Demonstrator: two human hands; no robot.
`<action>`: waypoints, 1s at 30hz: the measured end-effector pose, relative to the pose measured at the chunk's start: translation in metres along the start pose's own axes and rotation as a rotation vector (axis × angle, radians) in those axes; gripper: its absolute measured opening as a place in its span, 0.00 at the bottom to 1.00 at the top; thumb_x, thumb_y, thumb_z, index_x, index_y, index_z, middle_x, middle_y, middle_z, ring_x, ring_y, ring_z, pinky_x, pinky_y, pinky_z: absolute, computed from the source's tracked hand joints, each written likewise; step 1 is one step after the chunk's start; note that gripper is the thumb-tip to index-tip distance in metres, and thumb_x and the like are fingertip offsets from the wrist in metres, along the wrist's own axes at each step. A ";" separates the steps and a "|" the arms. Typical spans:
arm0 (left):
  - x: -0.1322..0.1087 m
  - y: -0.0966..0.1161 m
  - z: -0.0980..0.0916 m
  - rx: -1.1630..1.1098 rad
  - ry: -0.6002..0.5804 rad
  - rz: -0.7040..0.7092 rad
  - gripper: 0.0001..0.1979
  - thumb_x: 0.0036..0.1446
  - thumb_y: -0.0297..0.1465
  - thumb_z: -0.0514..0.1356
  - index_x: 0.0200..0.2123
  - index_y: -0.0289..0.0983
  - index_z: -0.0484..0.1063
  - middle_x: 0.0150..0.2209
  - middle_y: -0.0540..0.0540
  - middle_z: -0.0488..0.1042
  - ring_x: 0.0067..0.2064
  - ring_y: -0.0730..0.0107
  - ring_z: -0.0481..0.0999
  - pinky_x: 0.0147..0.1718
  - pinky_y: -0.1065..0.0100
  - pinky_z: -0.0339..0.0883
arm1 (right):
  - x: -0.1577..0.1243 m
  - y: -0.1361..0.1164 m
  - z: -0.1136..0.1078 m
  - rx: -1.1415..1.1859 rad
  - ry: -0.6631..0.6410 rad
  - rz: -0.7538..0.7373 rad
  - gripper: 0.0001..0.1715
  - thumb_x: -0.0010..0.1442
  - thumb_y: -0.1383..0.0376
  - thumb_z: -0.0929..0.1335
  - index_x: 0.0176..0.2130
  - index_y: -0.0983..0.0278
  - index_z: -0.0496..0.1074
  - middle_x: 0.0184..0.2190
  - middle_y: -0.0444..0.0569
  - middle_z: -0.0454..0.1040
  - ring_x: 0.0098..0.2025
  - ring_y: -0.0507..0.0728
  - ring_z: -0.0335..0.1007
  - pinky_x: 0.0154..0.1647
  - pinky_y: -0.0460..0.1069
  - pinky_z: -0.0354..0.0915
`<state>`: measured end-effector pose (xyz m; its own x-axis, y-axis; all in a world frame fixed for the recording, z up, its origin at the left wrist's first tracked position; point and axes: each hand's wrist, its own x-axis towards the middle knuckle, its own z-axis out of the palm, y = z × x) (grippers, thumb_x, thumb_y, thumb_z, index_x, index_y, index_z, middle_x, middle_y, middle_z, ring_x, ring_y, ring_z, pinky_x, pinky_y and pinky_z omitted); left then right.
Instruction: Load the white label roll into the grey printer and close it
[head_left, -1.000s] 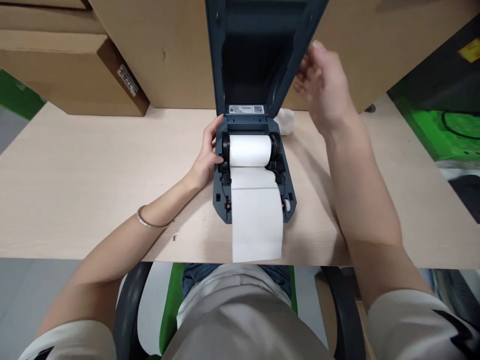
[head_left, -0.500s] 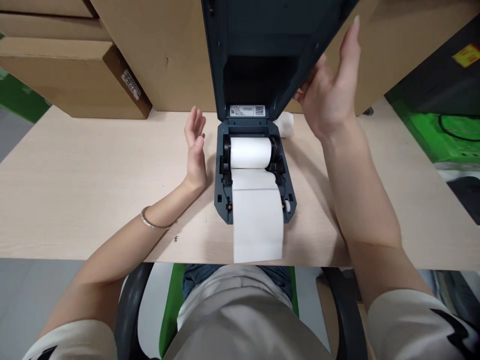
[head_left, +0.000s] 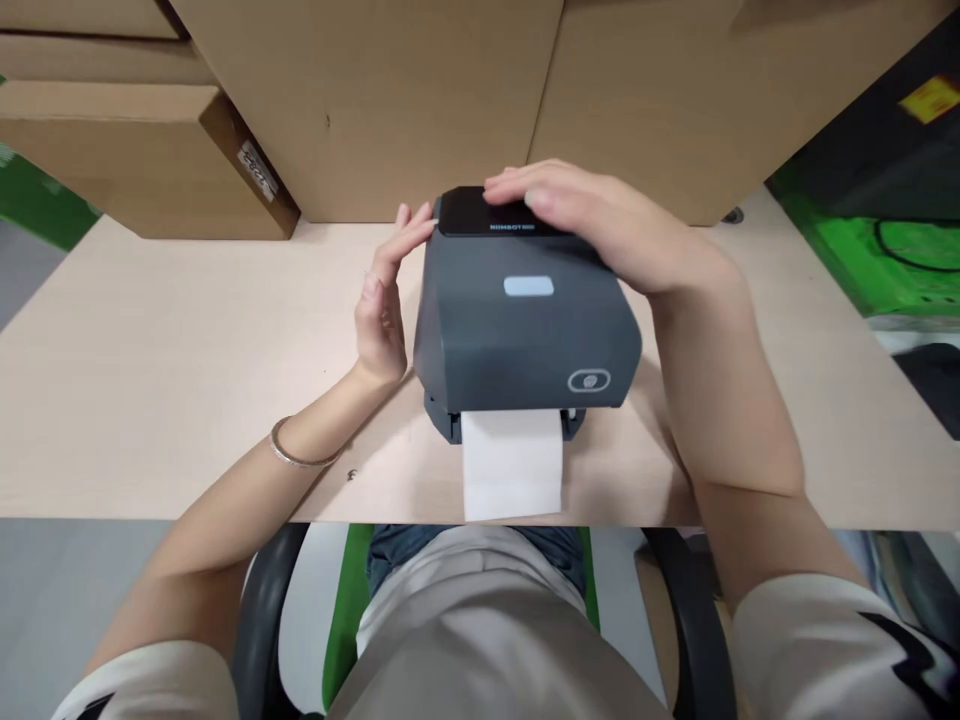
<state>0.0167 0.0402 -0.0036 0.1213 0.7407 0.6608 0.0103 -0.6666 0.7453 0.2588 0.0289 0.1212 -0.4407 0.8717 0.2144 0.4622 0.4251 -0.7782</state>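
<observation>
The printer [head_left: 517, 335] sits on the table [head_left: 187, 400]; paper [head_left: 513, 465] sticks out at six o'clock; the right hand [head_left: 592, 210] lies flattened on top at one o'clock, gripping nothing; the left hand [head_left: 386, 310], loosely open, fingertips touching, at ten.

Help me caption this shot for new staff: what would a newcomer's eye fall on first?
Most likely the dark grey printer in the middle of the table, with white paper jutting from its front toward the near edge. Next, the right hand lying on the printer's top and the left hand at its left side. Behind stand large brown boxes.
</observation>
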 end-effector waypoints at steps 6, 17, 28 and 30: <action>0.002 0.005 -0.009 -0.037 -0.093 0.242 0.28 0.73 0.58 0.47 0.59 0.50 0.75 0.67 0.57 0.75 0.79 0.49 0.58 0.81 0.36 0.46 | -0.002 -0.008 0.007 -0.181 -0.063 0.008 0.21 0.71 0.43 0.61 0.53 0.42 0.76 0.66 0.37 0.72 0.74 0.63 0.60 0.81 0.58 0.51; -0.007 0.024 -0.006 0.099 -0.263 0.180 0.31 0.64 0.67 0.52 0.52 0.52 0.75 0.61 0.46 0.74 0.74 0.39 0.65 0.77 0.30 0.52 | -0.016 -0.027 0.030 -0.499 0.026 -0.030 0.33 0.73 0.42 0.55 0.55 0.58 0.75 0.59 0.57 0.70 0.60 0.69 0.69 0.68 0.63 0.62; -0.010 0.050 0.004 0.138 -0.331 0.103 0.31 0.65 0.65 0.52 0.58 0.55 0.75 0.66 0.48 0.73 0.78 0.41 0.58 0.81 0.34 0.37 | -0.011 -0.019 0.044 -0.549 0.011 0.058 0.36 0.75 0.45 0.52 0.70 0.53 0.65 0.71 0.51 0.66 0.77 0.70 0.54 0.80 0.68 0.48; -0.012 0.050 0.006 0.136 -0.309 0.092 0.31 0.64 0.65 0.52 0.58 0.56 0.76 0.65 0.48 0.73 0.77 0.39 0.59 0.81 0.33 0.38 | -0.011 -0.020 0.045 -0.581 0.007 0.071 0.36 0.75 0.46 0.51 0.71 0.54 0.65 0.71 0.52 0.66 0.76 0.70 0.57 0.79 0.68 0.51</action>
<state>0.0213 -0.0029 0.0251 0.4224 0.6302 0.6515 0.1147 -0.7501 0.6513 0.2204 -0.0002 0.1077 -0.3891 0.9036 0.1792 0.8375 0.4280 -0.3397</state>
